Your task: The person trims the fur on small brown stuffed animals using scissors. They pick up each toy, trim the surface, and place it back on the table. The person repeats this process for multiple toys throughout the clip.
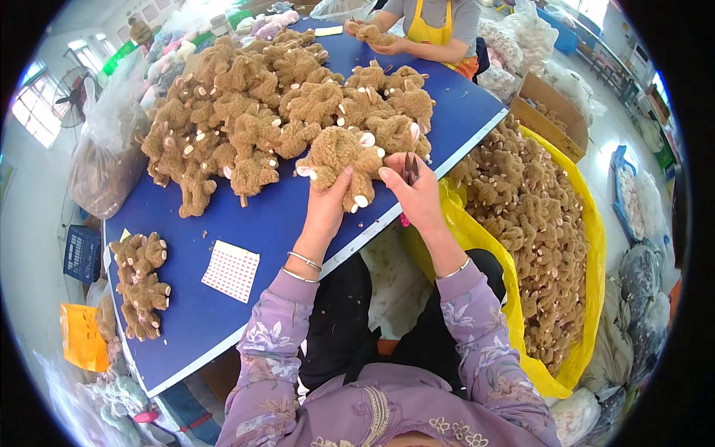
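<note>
A fuzzy brown plush toy with white-and-pink ears and pale feet is held up over the table's near edge. My left hand is closed on its lower left side, thumb across the front. At its right side, my right hand pinches the plush with thumb and fingertips. Dark-bladed thread snips are also held in that right hand, blades pointing up and away from me. Just beyond my hands lies a big heap of similar brown plush toys.
On the blue table are a sheet of small red-marked stickers and several plush toys at the left. A yellow bag full of brown plush stands at my right. Across the table, a co-worker in a yellow apron handles another plush.
</note>
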Available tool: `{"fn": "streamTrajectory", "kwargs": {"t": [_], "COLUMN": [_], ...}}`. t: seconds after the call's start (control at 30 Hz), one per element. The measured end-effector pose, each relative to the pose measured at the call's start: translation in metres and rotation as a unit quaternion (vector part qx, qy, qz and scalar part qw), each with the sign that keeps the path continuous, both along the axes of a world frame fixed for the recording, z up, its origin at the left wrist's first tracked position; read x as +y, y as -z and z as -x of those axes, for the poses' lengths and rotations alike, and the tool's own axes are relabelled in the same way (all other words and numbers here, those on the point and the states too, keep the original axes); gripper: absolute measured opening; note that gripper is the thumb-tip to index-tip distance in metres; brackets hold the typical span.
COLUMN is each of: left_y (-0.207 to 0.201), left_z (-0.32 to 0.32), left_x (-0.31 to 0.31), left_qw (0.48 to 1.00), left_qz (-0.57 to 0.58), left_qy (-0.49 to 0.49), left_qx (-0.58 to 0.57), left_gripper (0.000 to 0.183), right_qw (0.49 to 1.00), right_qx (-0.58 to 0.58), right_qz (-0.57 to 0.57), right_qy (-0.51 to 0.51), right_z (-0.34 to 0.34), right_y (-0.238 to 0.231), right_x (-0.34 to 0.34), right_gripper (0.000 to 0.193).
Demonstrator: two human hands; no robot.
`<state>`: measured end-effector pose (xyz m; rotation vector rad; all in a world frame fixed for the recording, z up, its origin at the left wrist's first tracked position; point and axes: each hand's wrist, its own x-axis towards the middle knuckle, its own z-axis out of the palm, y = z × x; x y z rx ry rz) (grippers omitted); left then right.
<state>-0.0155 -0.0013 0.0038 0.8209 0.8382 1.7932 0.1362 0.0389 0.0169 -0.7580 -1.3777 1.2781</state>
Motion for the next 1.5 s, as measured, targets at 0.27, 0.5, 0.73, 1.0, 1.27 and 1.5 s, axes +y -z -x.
{"fn": "streamTrajectory", "kwargs": {"t": [0.27,0.5,0.73,1.0,1.27,1.5], "left_y": [0.003,0.000,0.007,0.010,0.003,0.007], "left_z": [-0.002,0.009,0.002,0.026,0.028,0.018], "left_x": [-0.005,0.003,0.030,0.029,0.003,0.001], "left_qw": [0.977,0.985,0.769,0.916,0.991,0.984], "left_qz": [0.072,0.016,-0.011,0.077,0.075,0.064], "left_qy": [0.076,-0.036,-0.215,-0.072,0.099,0.096], "left_qx": [0.185,0.169,0.602,0.386,0.042,0.138], "left_gripper": [0.034,0.020,0.045,0.035,0.032,0.036], "right_qw": [0.997,0.902,0.983,0.986,0.981,0.987], "right_qx": [-0.069,0.422,-0.170,-0.167,-0.069,-0.044], "right_qz": [-0.004,0.091,0.048,0.009,0.006,0.036], "right_qy": [-0.046,0.014,0.044,0.027,-0.183,-0.152], "right_z": [-0.013,-0.077,-0.057,-0.028,-0.014,-0.004], "right_y": [-0.003,-0.054,-0.004,0.021,0.018,0.021], "right_x": [0.003,0.029,0.046,0.039,0.008,0.006], "right_gripper": [0.029,0.046,0.025,0.029,0.032,0.031]}}
